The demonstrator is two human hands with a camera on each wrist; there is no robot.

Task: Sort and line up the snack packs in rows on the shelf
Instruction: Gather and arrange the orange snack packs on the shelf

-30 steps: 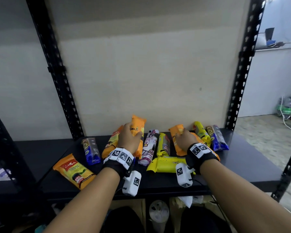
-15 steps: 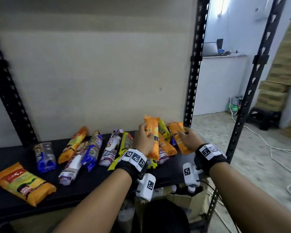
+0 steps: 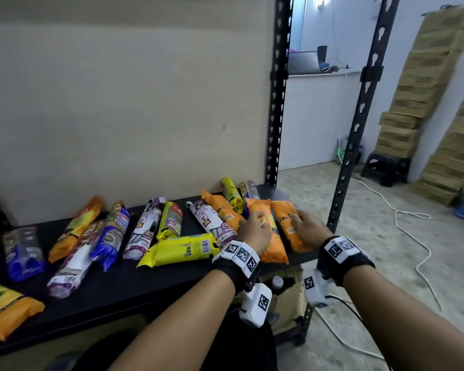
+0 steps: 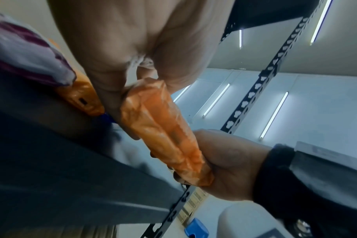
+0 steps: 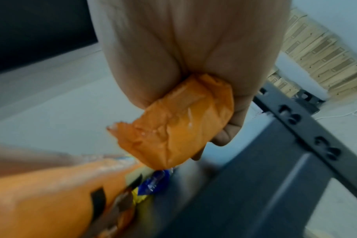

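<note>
Two orange snack packs lie side by side at the right end of the black shelf (image 3: 123, 287). My left hand (image 3: 253, 227) grips the left orange pack (image 3: 273, 247) from above, fingers curled round it (image 4: 159, 127). My right hand (image 3: 307, 226) grips the right orange pack (image 3: 289, 220), thumb and fingers wrapped round its end (image 5: 183, 125). I cannot tell whether the two packs rest on the shelf or hover just above it. A third orange pack (image 3: 223, 210) lies just to their left.
Along the shelf lie a crosswise yellow pack (image 3: 180, 249), white-purple packs (image 3: 212, 220), blue packs (image 3: 113, 234) and orange packs (image 3: 75, 228). Black uprights (image 3: 276, 103) stand at the shelf's right end. Stacked cardboard boxes (image 3: 426, 89) and a white cable (image 3: 413, 236) are beyond it.
Both hands carried their orange packs from the middle of the shelf to its right end. The left pack, held upright half a second ago, now lies flat beside the right one.
</note>
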